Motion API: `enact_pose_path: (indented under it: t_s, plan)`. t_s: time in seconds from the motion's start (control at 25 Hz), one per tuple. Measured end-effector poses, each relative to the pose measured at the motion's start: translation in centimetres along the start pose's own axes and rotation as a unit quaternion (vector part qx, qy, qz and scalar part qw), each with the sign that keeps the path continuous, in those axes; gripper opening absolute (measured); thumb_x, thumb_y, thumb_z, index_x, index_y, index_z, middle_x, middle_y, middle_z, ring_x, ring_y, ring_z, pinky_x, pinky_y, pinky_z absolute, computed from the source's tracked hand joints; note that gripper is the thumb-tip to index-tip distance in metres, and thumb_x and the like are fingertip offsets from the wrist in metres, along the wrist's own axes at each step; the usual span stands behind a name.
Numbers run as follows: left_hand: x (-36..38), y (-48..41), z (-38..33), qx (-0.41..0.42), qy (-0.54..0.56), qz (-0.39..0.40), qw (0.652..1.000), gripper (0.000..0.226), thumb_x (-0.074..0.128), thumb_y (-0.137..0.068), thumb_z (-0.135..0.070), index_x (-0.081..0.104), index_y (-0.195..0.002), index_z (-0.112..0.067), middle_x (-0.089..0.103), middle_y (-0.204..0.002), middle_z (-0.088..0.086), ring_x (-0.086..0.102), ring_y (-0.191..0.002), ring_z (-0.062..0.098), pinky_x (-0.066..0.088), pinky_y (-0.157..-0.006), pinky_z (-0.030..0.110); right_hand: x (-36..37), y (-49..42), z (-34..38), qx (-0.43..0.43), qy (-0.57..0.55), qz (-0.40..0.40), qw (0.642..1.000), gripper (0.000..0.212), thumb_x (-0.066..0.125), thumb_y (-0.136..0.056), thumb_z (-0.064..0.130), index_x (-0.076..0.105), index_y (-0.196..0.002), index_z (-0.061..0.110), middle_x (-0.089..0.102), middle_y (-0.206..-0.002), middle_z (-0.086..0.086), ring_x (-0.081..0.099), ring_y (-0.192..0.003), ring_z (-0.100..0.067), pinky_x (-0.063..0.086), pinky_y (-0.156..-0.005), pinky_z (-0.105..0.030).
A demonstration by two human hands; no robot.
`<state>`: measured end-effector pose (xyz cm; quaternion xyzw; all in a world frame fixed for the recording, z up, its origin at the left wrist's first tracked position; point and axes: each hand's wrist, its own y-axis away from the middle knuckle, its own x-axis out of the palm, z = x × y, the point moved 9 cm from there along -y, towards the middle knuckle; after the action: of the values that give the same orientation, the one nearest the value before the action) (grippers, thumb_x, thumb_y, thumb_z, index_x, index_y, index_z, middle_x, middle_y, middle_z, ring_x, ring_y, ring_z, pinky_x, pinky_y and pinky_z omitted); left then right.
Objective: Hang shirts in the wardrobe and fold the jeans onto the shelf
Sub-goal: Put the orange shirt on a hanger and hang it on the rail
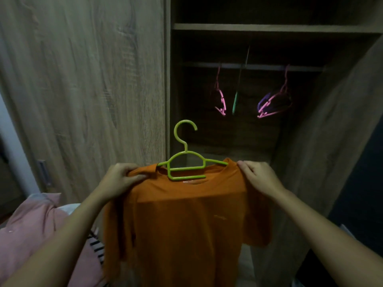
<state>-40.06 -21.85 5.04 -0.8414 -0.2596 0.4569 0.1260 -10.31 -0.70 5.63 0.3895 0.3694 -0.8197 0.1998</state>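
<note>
— Orange shirt (186, 214) hangs on the green hanger (186, 164), in front of the open wardrobe (168, 79). Who holds it?
— Both hands. Fingers of the left hand (120, 179) pinch its shoulder at 9 o'clock, the right hand (259, 177) pinches at 3. The hook points to 12, toward the rail (269, 67); the rail's left end looks bare.

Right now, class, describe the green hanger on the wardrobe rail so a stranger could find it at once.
Look inside the open wardrobe, along the rail below the shelf. The green hanger hangs edge-on between pink hangers, the only green one on it.
</note>
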Motion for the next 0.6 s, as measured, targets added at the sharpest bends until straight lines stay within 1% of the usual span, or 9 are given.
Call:
enact_pose_path:
  t_s: [0.08, 0.12, 0.24, 0.32, 0.36, 0.44, 0.48, 0.56, 0.6]
  plan:
    - [0.4, -0.3, -0.6, 0.018, -0.032, 0.000, 0.999, 0.011, 0.068, -0.083, -0.028, 0.066, -0.072, -0.030, 0.062, -0.061, -0.005, 0.059, -0.065, 0.005, 0.043, -0.054, 0.015, 1.8, 0.4, 1.6, -0.026, 0.023, 0.067, 0.997, 0.041, 0.036, -0.091, 0.056, 0.061, -0.099, 0.025, 0.062, -0.087, 0.011, 0.060, -0.081, -0.008, 0.040, -0.068, -0.023]
    - [0.8, -0.4, -1.1, 0.026, -0.036, 0.012, 0.999, 0.012, 0.068, -0.083, -0.028, 0.064, -0.073, -0.033, 0.061, -0.062, -0.007, 0.059, -0.066, 0.003, 0.043, -0.054, 0.013, 2.2, 0.4, 2.3, -0.036, 0.026, 0.070, 0.997, 0.031, 0.041, -0.091, 0.053, 0.058, -0.093, 0.027, 0.060, -0.081, 0.011, 0.058, -0.075, -0.005, 0.040, -0.064, -0.023]
    - [0.5, -0.5, -1.3, 0.013, -0.014, 0.065, 0.998, 0.005, 0.065, -0.082, -0.042, 0.065, -0.082, -0.037, 0.065, -0.078, -0.013, 0.061, -0.074, 0.000, 0.043, -0.061, 0.011, 0.9, 0.2, 2.6, -0.022, -0.033, 0.005, 0.999, 0.018, 0.051, -0.092, 0.040, 0.057, -0.083, 0.026, 0.059, -0.074, 0.008, 0.057, -0.073, -0.006, 0.043, -0.064, -0.025]
    - [-0.9, -0.2, -0.8, 0.018, 0.026, 0.034, 0.999, 0.025, 0.060, -0.078, -0.059, 0.069, -0.079, -0.036, 0.067, -0.076, -0.011, 0.062, -0.075, 0.001, 0.042, -0.062, 0.012, 0.4, 0.2, 2.8, -0.013, -0.088, 0.002, 0.996, 0.018, 0.054, -0.091, 0.037, 0.059, -0.080, 0.024, 0.060, -0.075, 0.006, 0.058, -0.074, -0.008, 0.044, -0.066, -0.025]
    - [-1.8, 0.1, -0.7, 0.023, 0.035, 0.001, 0.999, 0.029, 0.057, -0.077, -0.061, 0.069, -0.082, -0.035, 0.068, -0.076, -0.010, 0.062, -0.072, 0.004, 0.043, -0.060, 0.015, 0.4, 0.1, 3.0, -0.014, -0.104, 0.016, 0.994, 0.018, 0.055, -0.090, 0.038, 0.059, -0.080, 0.024, 0.061, -0.076, 0.006, 0.059, -0.075, -0.009, 0.045, -0.067, -0.026]
    - [-2.7, 0.8, -0.2, 0.020, 0.053, -0.058, 0.997, 0.012, 0.060, -0.085, -0.048, 0.069, -0.084, -0.040, 0.069, -0.080, -0.012, 0.063, -0.074, 0.004, 0.045, -0.064, 0.017, 0.3, -0.5, 3.2, -0.011, -0.120, 0.059, 0.991, 0.021, 0.056, -0.086, 0.048, 0.061, -0.087, 0.028, 0.063, -0.087, 0.007, 0.060, -0.083, -0.009, 0.050, -0.073, -0.029]
    - [-3.1, 1.1, 0.0, 0.019, 0.063, -0.080, 0.995, 0.012, 0.061, -0.087, -0.038, 0.069, -0.081, -0.047, 0.069, -0.081, -0.017, 0.063, -0.076, -0.001, 0.045, -0.066, 0.013, 0.1, -0.9, 2.8, 0.000, -0.117, 0.082, 0.990, 0.026, 0.055, -0.084, 0.054, 0.060, -0.096, 0.032, 0.062, -0.099, 0.008, 0.059, -0.092, -0.009, 0.050, -0.079, -0.031]
    - [-3.8, 1.4, 0.1, 0.005, 0.080, -0.102, 0.992, 0.032, 0.061, -0.087, -0.025, 0.067, -0.078, -0.055, 0.068, -0.081, -0.028, 0.061, -0.076, -0.011, 0.044, -0.068, 0.006, 0.0, -0.7, 0.4, 0.055, -0.119, 0.111, 0.985, 0.040, 0.053, -0.084, 0.056, 0.051, -0.119, 0.036, 0.050, -0.117, 0.009, 0.051, -0.106, -0.012, 0.045, -0.085, -0.032]
    - [-4.2, 1.5, 0.3, -0.004, 0.092, -0.109, 0.990, 0.036, 0.061, -0.087, -0.022, 0.067, -0.077, -0.056, 0.068, -0.080, -0.031, 0.059, -0.075, -0.014, 0.044, -0.069, 0.005, 0.1, -0.1, -1.0, 0.088, -0.135, 0.108, 0.981, 0.043, 0.049, -0.088, 0.052, 0.045, -0.126, 0.034, 0.047, -0.120, 0.007, 0.049, -0.107, -0.014, 0.044, -0.084, -0.030]
